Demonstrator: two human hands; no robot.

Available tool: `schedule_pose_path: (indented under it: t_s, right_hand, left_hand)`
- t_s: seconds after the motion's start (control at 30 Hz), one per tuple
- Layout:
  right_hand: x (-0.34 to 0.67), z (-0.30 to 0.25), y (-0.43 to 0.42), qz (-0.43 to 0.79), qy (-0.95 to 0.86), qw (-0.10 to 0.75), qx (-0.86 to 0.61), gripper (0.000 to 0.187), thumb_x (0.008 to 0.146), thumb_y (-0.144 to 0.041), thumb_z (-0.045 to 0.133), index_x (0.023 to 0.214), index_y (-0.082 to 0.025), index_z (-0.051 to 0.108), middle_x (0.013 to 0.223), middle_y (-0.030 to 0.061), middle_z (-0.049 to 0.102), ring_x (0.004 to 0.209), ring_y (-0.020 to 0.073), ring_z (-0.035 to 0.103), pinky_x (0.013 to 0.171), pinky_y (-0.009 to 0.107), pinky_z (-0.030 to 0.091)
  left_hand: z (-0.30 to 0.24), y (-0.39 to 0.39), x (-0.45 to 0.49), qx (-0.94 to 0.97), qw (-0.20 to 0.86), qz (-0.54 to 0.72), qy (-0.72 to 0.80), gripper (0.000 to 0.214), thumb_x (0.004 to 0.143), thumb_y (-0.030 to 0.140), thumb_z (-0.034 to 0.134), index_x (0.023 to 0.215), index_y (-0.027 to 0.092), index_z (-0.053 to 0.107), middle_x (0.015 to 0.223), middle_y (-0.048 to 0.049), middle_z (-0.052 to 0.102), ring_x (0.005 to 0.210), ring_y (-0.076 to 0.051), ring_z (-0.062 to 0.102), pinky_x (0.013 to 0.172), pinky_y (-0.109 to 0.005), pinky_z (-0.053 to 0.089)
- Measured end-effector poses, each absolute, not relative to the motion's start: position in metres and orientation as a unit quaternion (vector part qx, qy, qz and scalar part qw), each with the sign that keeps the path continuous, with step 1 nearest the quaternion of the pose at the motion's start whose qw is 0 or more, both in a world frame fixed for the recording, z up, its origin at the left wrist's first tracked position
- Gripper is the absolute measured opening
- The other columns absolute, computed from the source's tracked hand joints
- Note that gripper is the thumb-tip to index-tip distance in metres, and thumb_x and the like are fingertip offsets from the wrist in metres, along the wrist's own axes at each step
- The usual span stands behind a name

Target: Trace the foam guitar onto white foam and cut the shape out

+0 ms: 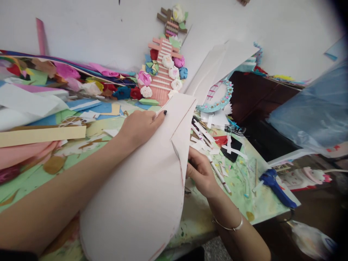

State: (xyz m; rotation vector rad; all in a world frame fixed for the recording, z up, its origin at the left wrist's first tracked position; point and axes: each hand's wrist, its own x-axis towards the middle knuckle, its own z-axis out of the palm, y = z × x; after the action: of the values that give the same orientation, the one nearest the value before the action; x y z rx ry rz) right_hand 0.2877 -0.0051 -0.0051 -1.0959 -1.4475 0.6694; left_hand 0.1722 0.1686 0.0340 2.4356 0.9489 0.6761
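A large white paper sheet (pixel 136 188), rounded at the bottom and narrow at the top, stands tilted before me. Pencil-like lines run along its border, and a cut near the upper right leaves a loose flap (pixel 185 134). My left hand (pixel 143 127) is closed on the sheet's left edge, thumb on top. At the right edge, just below the flap, my right hand (pixel 201 172) has its fingers curled. Paper hides part of it, so what it holds cannot be made out. A small dark metallic piece (pixel 187 190) shows beside the sheet, under that hand.
Decorated paper instruments with paper flowers (pixel 163 72) lean against the wall. Coloured paper (pixel 32 105) is piled at left. Markers (pixel 219 174), paper scraps and a blue glue gun (pixel 278 188) lie at right, near the table edge. A bluish plastic sheet (pixel 312 108) hangs beyond.
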Motion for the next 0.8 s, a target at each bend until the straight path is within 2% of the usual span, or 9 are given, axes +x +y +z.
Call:
schedule_pose_path:
  t_s: [0.17, 0.4, 0.63, 0.8]
  right_hand:
    - [0.287, -0.005, -0.007, 0.304, -0.599, 0.58, -0.461, 0.035, 0.088, -0.037, 0.055, 0.121, -0.025, 0.06, 0.104, 0.0052, 0.064, 0.086, 0.0155, 0.056, 0.081, 0.031, 0.046]
    - [0.29, -0.003, -0.012, 0.311, -0.614, 0.557, -0.465, 0.032, 0.087, -0.039, 0.056, 0.11, -0.021, 0.067, 0.092, 0.0048, 0.066, 0.082, 0.0155, 0.056, 0.071, 0.028, 0.047]
    - [0.288, -0.002, -0.012, 0.325, -0.616, 0.549, -0.462, 0.029, 0.088, -0.035, 0.056, 0.11, -0.021, 0.068, 0.089, 0.0039, 0.068, 0.081, 0.0157, 0.058, 0.073, 0.028, 0.048]
    - [0.289, -0.001, -0.011, 0.328, -0.622, 0.538, -0.464, 0.028, 0.087, -0.035, 0.056, 0.107, -0.019, 0.069, 0.085, 0.0039, 0.068, 0.076, 0.015, 0.057, 0.069, 0.027, 0.048]
  left_hand:
    - [0.034, 0.166, 0.174, 0.886, 0.177, 0.225, 0.366, 0.046, 0.089, 0.051, 0.028, 0.059, 0.019, 0.043, 0.067, -0.0047, 0.054, 0.064, -0.016, 0.041, 0.061, -0.029, 0.024]
    - [0.025, 0.17, 0.178, 0.88, 0.258, 0.26, 0.302, 0.044, 0.088, 0.047, 0.032, 0.054, 0.019, 0.035, 0.056, 0.0004, 0.041, 0.059, -0.013, 0.038, 0.058, -0.028, 0.025]
    - [0.019, 0.176, 0.179, 0.875, 0.324, 0.241, 0.267, 0.048, 0.088, 0.051, 0.032, 0.057, 0.018, 0.046, 0.058, -0.0002, 0.047, 0.058, -0.013, 0.04, 0.056, -0.028, 0.027]
    - [0.02, 0.176, 0.179, 0.875, 0.334, 0.248, 0.248, 0.047, 0.089, 0.049, 0.033, 0.055, 0.018, 0.041, 0.055, 0.0006, 0.042, 0.055, -0.013, 0.037, 0.055, -0.028, 0.027]
